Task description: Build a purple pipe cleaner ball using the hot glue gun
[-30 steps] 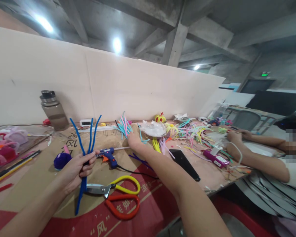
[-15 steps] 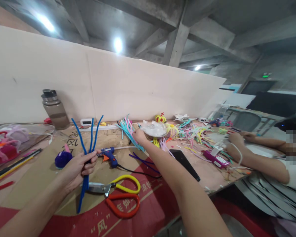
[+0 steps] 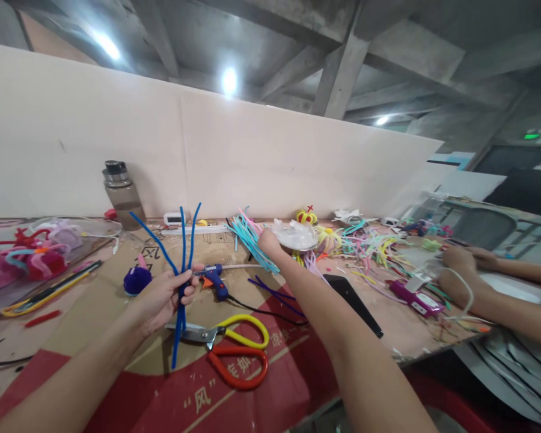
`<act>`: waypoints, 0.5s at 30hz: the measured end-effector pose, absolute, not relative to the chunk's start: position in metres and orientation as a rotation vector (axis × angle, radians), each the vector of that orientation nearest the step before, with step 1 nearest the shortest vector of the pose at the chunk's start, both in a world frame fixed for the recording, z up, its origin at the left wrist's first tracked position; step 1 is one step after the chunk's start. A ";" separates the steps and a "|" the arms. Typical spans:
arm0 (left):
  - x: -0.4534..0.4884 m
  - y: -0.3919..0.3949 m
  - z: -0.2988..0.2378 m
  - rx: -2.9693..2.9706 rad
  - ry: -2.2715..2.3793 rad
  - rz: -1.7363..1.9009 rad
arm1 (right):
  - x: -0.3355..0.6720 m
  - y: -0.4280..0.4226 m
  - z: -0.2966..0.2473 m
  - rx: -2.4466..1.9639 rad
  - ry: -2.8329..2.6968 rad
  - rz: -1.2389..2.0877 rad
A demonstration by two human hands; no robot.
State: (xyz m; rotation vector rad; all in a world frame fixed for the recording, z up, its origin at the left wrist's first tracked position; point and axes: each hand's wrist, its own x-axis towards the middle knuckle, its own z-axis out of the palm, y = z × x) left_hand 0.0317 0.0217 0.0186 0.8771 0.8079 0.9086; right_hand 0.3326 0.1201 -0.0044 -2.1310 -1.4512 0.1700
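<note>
Left hand (image 3: pixel 162 296): clenched around a bunch of long blue fuzzy pipe cleaners (image 3: pixel 181 264), held upright above the cardboard-covered tabletop (image 3: pixel 94 313), upper ends fanned apart over the fingers, lower ends hanging below the palm. Directly under that hand: large scissors with one yellow and one red loop handle (image 3: pixel 234 349), flat on the tabletop, blades pointing toward the wrist. Just beyond the fingertips: a small blue hot glue gun with an orange trigger (image 3: pixel 213 279), black cord trailing away to the right. To the left of the hand: a round purple pompom (image 3: pixel 137 280); further left, thin yellow and black sticks (image 3: pixel 49 291) and a heap of pink and red fuzzy craft pieces (image 3: pixel 31 261). Well beyond it, against the pale partition wall (image 3: pixel 252 156): a smoky translucent water bottle with a dark lid (image 3: pixel 121 193).

Right hand (image 3: pixel 269 242): stretched far forward, closed on a bundle of light blue and pink pipe cleaners (image 3: pixel 251 239), which splayed out to its left. Just right of it: a crumpled clear plastic bag (image 3: pixel 295 234) and a scatter of mixed-colour pipe cleaner pieces (image 3: pixel 365 246). Beside the forearm: a flat black phone-like slab (image 3: pixel 355 296) and loose purple pipe cleaners (image 3: pixel 270 291).

Far right: another person's forearms (image 3: pixel 491 282) resting on the tabletop, near a magenta box-shaped device (image 3: pixel 417 299).
</note>
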 end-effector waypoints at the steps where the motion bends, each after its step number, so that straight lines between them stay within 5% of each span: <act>1: 0.031 0.022 0.018 0.882 0.801 0.912 | 0.334 0.119 -0.004 -2.105 -1.434 0.199; 15: 0.030 0.024 0.018 0.829 0.792 0.946 | 0.322 0.101 0.033 -1.566 -1.134 0.249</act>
